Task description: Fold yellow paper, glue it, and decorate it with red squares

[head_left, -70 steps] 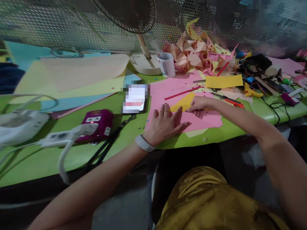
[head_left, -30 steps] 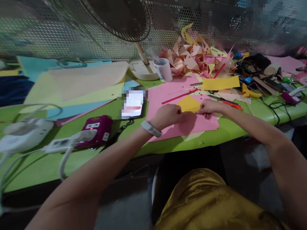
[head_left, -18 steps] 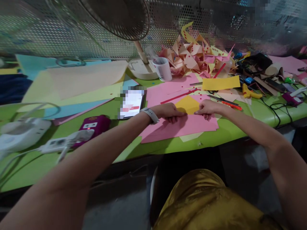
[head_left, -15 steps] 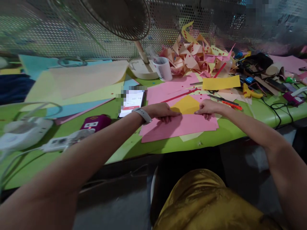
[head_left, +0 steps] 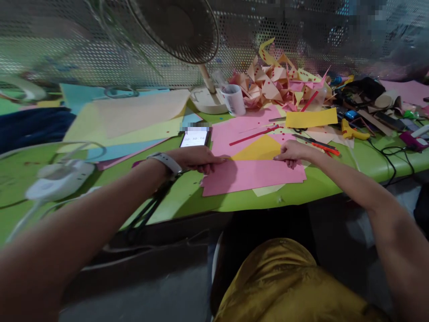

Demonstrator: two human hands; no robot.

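Note:
A folded pink paper sheet (head_left: 251,174) lies on the green table (head_left: 167,201) in front of me. A yellow paper piece (head_left: 259,150) pokes out from behind its upper fold. My left hand (head_left: 197,159) is closed at the left end of the fold, fingers pinching the pink paper's edge. My right hand (head_left: 290,152) is closed on the fold's right part, where yellow and pink meet. A white band is on my left wrist.
A phone (head_left: 195,137) lies left of the paper. A fan (head_left: 187,31), a white cup (head_left: 234,99) and a heap of folded paper shapes (head_left: 278,82) stand behind. Scissors (head_left: 315,142), a glue gun (head_left: 351,129) and cables lie right; large coloured sheets (head_left: 127,120) and a white power strip (head_left: 60,179) left.
My left hand went from lying flat on the pink paper to a closed grip, then slid left along the fold to its end. More yellow paper shows. My right hand stayed put.

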